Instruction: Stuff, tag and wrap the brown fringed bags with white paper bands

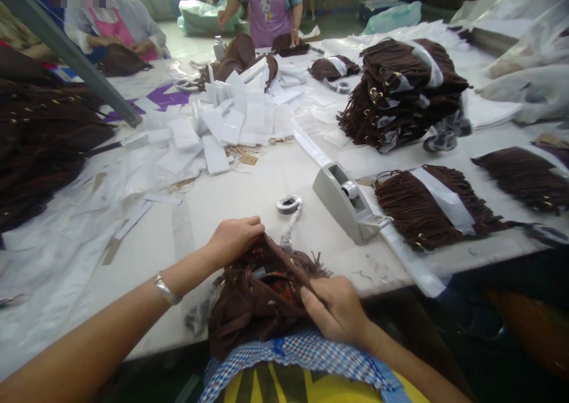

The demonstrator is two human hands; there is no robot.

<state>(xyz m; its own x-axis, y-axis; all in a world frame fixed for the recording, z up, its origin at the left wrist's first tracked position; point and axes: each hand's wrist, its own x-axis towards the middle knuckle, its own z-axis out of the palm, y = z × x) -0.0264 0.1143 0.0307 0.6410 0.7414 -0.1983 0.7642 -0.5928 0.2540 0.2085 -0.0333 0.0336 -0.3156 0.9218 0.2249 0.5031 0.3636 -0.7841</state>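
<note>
A brown fringed bag (255, 299) rests against the near table edge, its mouth open and a red patterned lining showing. My left hand (235, 237) grips the far rim of the bag's opening with curled fingers. My right hand (338, 309) pinches the near rim, thumb on top. A silver bracelet sits on my left wrist.
A grey tape dispenser (349, 201) and a loose tape roll (288, 203) lie just beyond the bag. Finished fringed bags lie at right (433, 213) and in a stack (402, 92). White paper pieces (231, 121) cover the middle. Two other people work at the far side.
</note>
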